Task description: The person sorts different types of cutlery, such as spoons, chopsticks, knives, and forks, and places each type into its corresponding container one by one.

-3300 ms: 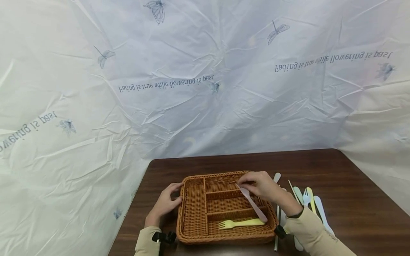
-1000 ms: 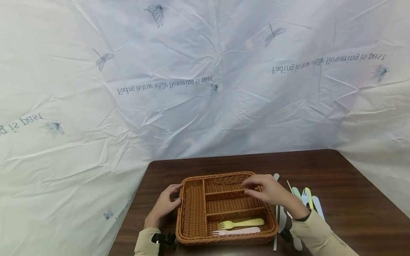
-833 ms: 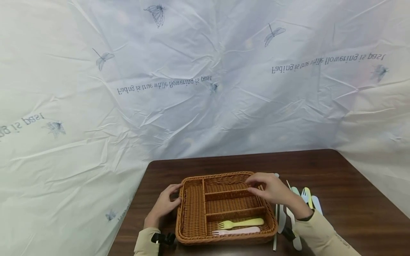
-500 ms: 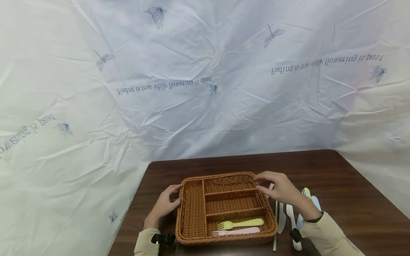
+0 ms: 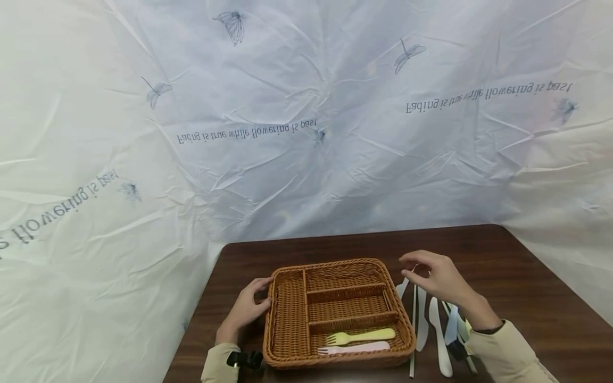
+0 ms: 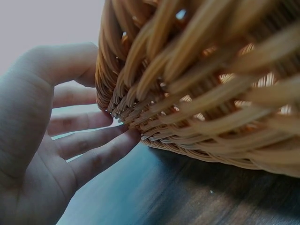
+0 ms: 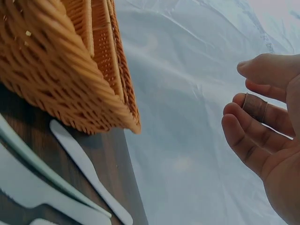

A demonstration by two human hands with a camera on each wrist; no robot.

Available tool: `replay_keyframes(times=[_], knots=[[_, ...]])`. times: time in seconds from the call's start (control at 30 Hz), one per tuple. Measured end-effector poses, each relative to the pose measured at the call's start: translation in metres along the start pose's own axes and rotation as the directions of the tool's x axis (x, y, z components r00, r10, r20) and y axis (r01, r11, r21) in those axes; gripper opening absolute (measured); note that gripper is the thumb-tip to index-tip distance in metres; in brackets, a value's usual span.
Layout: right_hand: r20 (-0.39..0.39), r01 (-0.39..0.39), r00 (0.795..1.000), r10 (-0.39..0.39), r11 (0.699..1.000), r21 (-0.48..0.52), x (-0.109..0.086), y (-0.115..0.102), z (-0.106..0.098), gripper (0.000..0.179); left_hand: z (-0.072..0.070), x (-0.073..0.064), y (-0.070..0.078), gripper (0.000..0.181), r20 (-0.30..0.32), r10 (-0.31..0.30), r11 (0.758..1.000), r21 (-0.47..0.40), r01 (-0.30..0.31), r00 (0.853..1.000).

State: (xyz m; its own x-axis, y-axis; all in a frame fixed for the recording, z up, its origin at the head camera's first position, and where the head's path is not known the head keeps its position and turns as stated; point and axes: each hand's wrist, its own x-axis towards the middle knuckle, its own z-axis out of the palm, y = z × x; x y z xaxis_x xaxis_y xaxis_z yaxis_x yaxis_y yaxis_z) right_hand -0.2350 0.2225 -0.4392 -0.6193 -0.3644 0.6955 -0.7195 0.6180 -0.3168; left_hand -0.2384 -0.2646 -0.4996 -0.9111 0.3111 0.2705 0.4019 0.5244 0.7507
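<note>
Wicker basket (image 5: 349,307) against left hand (image 5: 245,307)

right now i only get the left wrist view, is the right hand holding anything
Observer: No, the right hand is holding nothing.
Operator: ok and what's lying in the basket
Observer: A yellow fork and a pink fork, both in the near right compartment as the head view shows it.
Operator: any knife outside it
Observer: Yes, a white knife lies on the table to the right of the basket.
</note>
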Motion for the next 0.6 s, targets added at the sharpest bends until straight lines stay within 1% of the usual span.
replay_keyframes(times=[0.07,0.1,0.2,0.27,0.3,0.33,0.6], knots=[[-0.007,-0.029,1.000,0.028,0.999,-0.023,-0.002,0.001,-0.002,0.035,0.003,0.001,-0.011,0.051,-0.016,0.000,1.000,0.003,0.000,1.000],[-0.009,-0.046,0.999,0.046,0.998,-0.036,-0.003,0.002,-0.003,0.035,0.003,0.001,-0.011,0.051,-0.019,-0.002,1.000,0.002,0.002,1.000],[-0.021,-0.096,0.995,0.095,0.993,-0.073,-0.005,0.004,-0.007,0.033,-0.001,0.000,-0.001,0.051,0.003,0.006,1.000,0.008,-0.006,1.000],[-0.025,-0.124,0.992,0.122,0.988,-0.089,-0.006,0.005,-0.009,0.032,-0.004,-0.001,0.012,0.051,0.019,-0.005,1.000,0.005,0.005,1.000],[-0.027,-0.135,0.991,0.133,0.987,-0.092,-0.006,0.005,-0.010,0.032,-0.006,-0.002,0.018,0.051,0.024,-0.001,1.000,0.004,0.001,1.000],[-0.031,-0.139,0.990,0.137,0.986,-0.095,-0.007,0.005,-0.010,0.031,-0.007,-0.003,0.020,0.051,0.024,0.003,1.000,0.006,-0.003,1.000],[-0.072,-0.172,0.984,0.164,0.977,-0.127,-0.013,0.012,-0.015,0.032,-0.006,-0.004,0.021,0.050,0.011,0.010,1.000,0.012,-0.010,1.000]])
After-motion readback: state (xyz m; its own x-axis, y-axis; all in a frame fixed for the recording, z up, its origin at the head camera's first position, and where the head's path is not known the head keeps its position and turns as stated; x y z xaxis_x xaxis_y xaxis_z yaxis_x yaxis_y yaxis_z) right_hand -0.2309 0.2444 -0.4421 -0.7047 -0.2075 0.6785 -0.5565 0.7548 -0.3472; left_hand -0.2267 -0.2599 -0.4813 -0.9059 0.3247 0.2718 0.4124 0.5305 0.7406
